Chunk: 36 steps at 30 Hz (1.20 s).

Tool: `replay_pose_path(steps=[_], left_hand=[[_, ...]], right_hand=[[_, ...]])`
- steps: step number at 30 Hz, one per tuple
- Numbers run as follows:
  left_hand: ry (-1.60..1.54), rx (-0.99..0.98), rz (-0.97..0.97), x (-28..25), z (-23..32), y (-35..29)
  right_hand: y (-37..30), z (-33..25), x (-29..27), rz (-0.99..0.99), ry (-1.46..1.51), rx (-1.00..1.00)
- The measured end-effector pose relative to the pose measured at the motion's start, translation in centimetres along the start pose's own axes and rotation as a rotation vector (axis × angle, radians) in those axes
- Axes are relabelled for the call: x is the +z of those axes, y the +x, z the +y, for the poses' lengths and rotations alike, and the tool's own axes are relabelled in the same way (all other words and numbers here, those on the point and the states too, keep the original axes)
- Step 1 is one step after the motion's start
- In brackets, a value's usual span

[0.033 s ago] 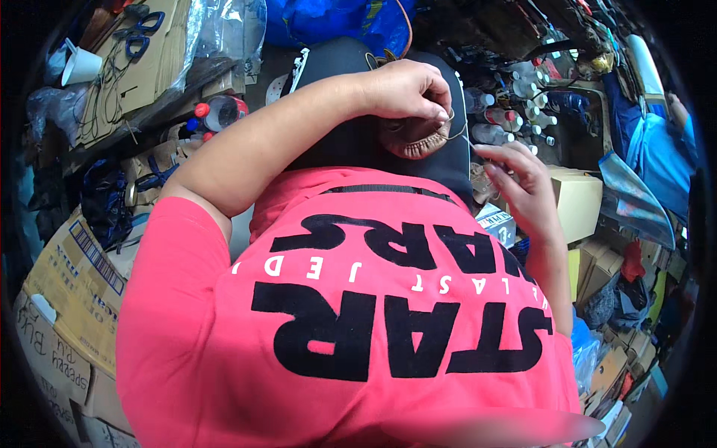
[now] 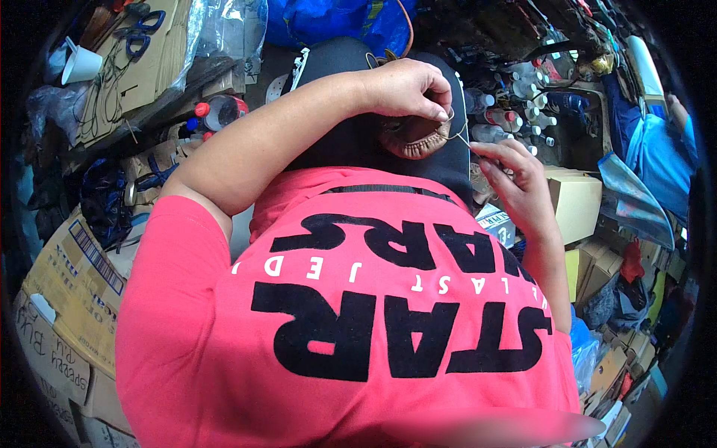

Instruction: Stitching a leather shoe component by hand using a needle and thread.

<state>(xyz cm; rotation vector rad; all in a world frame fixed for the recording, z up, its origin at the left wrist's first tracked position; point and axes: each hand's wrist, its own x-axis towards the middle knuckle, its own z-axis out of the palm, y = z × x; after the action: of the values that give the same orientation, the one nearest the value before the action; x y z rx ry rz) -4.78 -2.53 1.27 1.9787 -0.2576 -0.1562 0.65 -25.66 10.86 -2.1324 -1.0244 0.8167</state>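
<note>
A brown leather shoe point(image 2: 414, 142) with a gathered, stitched edge rests on my dark-trousered lap. My left hand point(image 2: 407, 88) is closed over its far side, thumb and fingertips pinched at the rim. Under that hand, part of the leather is hidden. A thin tan thread point(image 2: 452, 137) loops out from the shoe's right edge. To the right, my right hand point(image 2: 517, 173) pinches a thin strand or needle that runs toward the loop; its exact kind is too fine to make out.
Clear bottles point(image 2: 500, 118) stand beyond my right hand, with a cardboard box point(image 2: 573, 203) nearer. A blue bag point(image 2: 336, 22) lies past my knees. At the left are cardboard sheets, scissors point(image 2: 142, 33), a white cup point(image 2: 81, 66) and a red-capped bottle point(image 2: 222, 112).
My right hand has shifted slightly, its fingertips drawn closer together. The thin strand between it and the shoe shows more plainly. My left hand and the shoe have stayed in place.
</note>
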Motion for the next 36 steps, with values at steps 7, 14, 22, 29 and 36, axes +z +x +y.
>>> replay_pose_path(steps=[7,14,22,29,36], left_hand=[[-0.330,-0.073,-0.193,-0.3,-0.3,0.2],[-0.363,-0.054,-0.249,-0.5,-0.9,0.6],[-0.367,-0.138,-0.282,-0.8,-0.7,0.8],[-0.383,-0.176,-0.278,-0.8,-0.5,0.7],[-0.384,-0.155,-0.282,-0.7,-0.7,0.7]], right_hand=[[1.8,0.5,1.1,-0.010,-0.082,0.032],[2.5,-0.9,0.4,-0.079,-0.166,0.088],[2.2,-1.9,2.0,0.011,-0.316,0.096],[2.7,-1.7,1.6,-0.034,-0.215,0.096],[2.3,-1.0,2.7,0.009,-0.337,0.042]])
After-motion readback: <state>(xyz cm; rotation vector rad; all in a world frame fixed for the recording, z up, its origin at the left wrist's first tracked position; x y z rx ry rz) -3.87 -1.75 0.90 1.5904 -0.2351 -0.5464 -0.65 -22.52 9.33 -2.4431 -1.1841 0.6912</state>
